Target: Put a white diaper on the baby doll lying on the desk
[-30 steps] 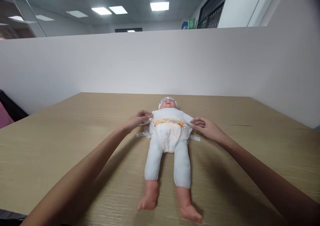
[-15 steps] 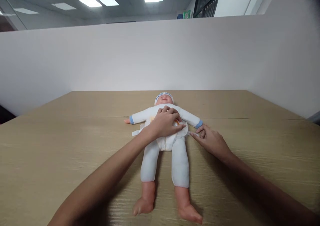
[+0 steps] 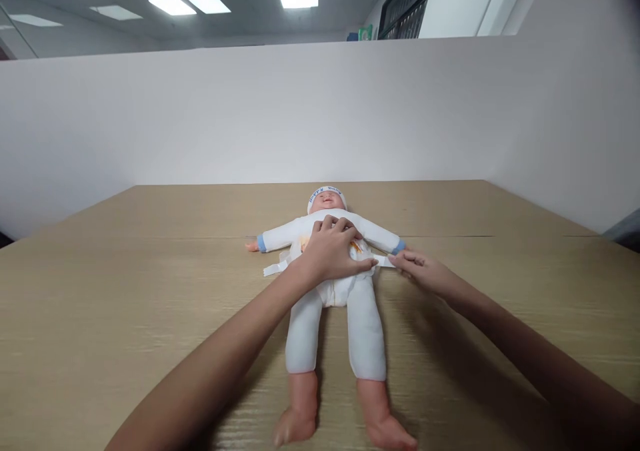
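A baby doll [image 3: 302,336] in white clothes with blue cuffs lies on its back, feet toward me. Around its hips is a white diaper [image 3: 336,294] with orange print at the front. My left hand [image 3: 334,250] rests spread on the diaper's front, thumb toward its right edge, covering much of the print. On the right, my right hand [image 3: 411,264] pinches the white diaper tab [image 3: 384,262], which is stretched out sideways beside the doll's blue cuff. The other diaper tab [image 3: 274,268] sticks out loose at the left side.
The doll lies on a wood-grain table [image 3: 150,304]. A pale partition wall [image 3: 250,118] stands along the far edge and another at the right. Behind the partition, a green package [image 3: 365,33] shows near the ceiling.
My right hand has turned and shifted slightly, and the right tab is now drawn out straighter and higher. My left hand stays on the diaper. The doll's legs have swung slightly right.
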{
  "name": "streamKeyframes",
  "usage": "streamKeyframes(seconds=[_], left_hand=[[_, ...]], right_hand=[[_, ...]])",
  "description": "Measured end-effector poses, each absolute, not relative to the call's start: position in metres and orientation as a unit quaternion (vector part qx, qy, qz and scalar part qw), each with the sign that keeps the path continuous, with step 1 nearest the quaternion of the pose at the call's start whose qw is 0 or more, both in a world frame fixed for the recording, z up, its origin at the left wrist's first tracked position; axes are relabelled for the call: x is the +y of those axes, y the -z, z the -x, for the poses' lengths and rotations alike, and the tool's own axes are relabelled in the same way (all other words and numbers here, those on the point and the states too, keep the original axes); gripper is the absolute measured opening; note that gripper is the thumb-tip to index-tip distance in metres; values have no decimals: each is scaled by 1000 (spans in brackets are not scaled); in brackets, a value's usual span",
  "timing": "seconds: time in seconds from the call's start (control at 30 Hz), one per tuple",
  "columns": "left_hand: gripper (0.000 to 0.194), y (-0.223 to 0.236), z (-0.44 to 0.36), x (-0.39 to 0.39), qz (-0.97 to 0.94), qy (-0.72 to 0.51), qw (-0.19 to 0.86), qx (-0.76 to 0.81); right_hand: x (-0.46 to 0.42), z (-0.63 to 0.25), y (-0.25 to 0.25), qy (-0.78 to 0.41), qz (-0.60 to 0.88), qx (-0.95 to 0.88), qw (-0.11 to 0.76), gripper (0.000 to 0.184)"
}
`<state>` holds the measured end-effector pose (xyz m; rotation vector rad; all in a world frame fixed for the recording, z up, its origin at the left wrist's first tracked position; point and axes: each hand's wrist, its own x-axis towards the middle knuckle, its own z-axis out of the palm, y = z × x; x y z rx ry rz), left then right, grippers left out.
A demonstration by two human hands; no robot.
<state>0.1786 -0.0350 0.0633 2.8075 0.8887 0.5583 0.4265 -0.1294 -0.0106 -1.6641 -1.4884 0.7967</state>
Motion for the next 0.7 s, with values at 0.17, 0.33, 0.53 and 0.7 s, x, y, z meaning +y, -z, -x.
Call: streamKeyframes(seconds=[0.17,0.33,0.53,0.7], left_hand=[[54,-60,-181,-33,-934,-191,69,295],[50,-62,-179,-34,-925,-182,105,317],[70,-69,-169,-26,-909,-212,214,287],[67,-85,-144,-14,-876,-209,381,211]], right_hand=[[-99,-401,-29,-367,611,-585,388,56],[-66,-357,-35,-352,596,-606,392,49],[-99,-339,-11,-179,564,-635,497,32],[-137,-338,2,-74,453,-768,447,52]])
